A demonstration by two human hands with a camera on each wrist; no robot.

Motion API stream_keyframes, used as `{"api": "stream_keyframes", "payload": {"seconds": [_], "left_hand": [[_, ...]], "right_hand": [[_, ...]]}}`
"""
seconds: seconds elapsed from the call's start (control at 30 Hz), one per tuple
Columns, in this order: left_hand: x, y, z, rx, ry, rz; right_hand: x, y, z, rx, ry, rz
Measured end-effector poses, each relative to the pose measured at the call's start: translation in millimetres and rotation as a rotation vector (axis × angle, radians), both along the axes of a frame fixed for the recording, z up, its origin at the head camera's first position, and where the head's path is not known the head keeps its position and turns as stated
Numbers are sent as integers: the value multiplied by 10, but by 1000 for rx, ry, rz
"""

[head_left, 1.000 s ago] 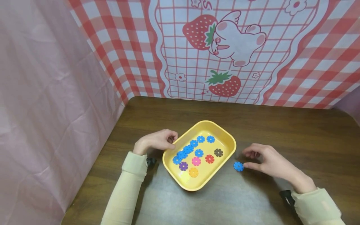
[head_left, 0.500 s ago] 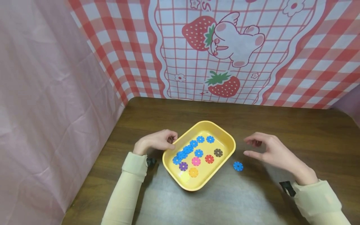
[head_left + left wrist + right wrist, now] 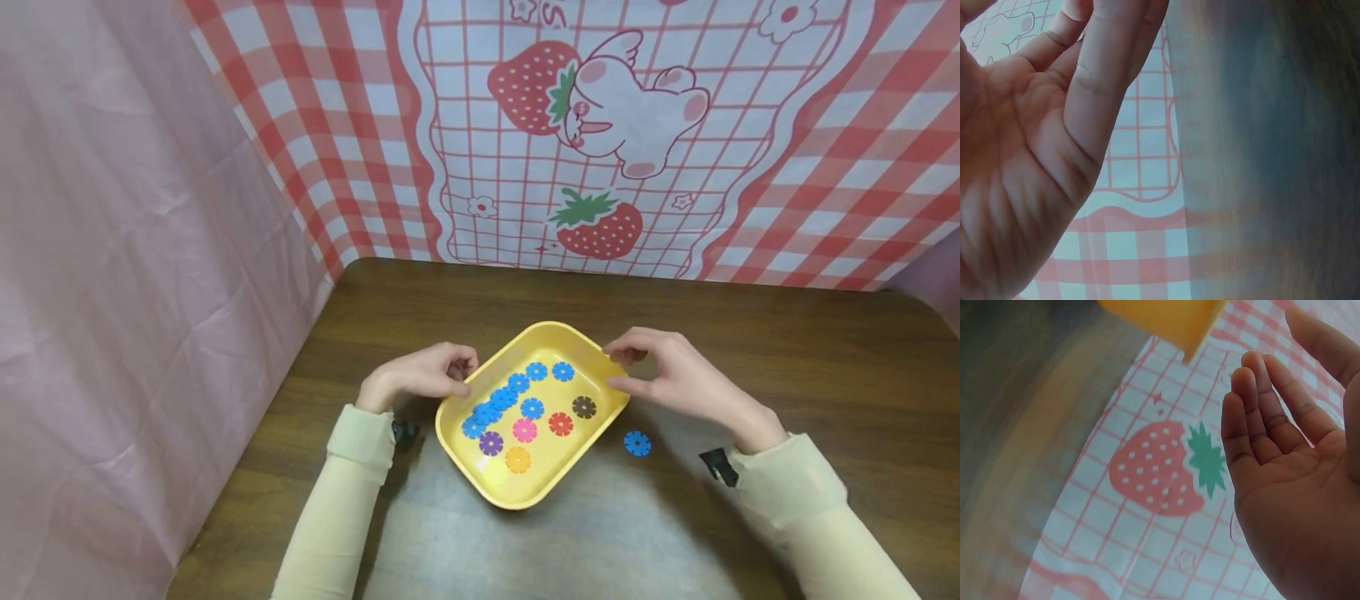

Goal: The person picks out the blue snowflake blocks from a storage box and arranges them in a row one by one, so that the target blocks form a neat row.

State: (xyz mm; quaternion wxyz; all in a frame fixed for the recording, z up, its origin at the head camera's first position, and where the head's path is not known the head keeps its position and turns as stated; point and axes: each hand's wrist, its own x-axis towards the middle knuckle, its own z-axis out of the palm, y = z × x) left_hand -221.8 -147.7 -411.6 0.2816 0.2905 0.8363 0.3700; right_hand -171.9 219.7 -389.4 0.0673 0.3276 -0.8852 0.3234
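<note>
Near the middle of the table is a yellow plastic tray (image 3: 517,506), set at a slant. My left hand (image 3: 416,373) is at its left rim, the thumb tip seeming to touch the edge and the fingers loosely bent. In the left wrist view no object shows in the palm. My right hand (image 3: 671,375) reaches the tray's upper right rim with thumb and fingers apart, and nothing is in its palm in the right wrist view. One blue notched disc (image 3: 637,443) lies outside on the table, below the right hand.
Inside the tray are several blue discs (image 3: 502,398), plus a purple (image 3: 491,442), an orange (image 3: 517,459), a pink (image 3: 525,430), a red (image 3: 560,424) and a dark brown disc (image 3: 584,407). A strawberry-print cloth (image 3: 360,150) hangs behind the wooden table (image 3: 787,358).
My right hand has let go of the blue disc on the table, lifted, and moved up and left to the tray's right rim. The left hand and the tray stay in place.
</note>
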Motion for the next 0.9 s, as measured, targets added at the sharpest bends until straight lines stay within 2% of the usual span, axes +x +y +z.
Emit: {"api": "stream_keyframes", "payload": {"seconds": [0.1,0.2,0.33,0.57,0.9], "left_hand": [[-5,-5,-8,13,-12,15],[-9,-2,-18,17,-8,22],[-7,6,-27,21,1,28],[-12,25,-45,52,12,19],[-62,25,-94,116,-39,21]], "right_hand": [[-59,-119,-23,-13,-15,32],[-99,-240,-43,-11,-76,49],[-138,-396,-87,16,-138,77],[-190,-600,-164,68,-188,134],[-266,-761,-301,143,-265,174]]}}
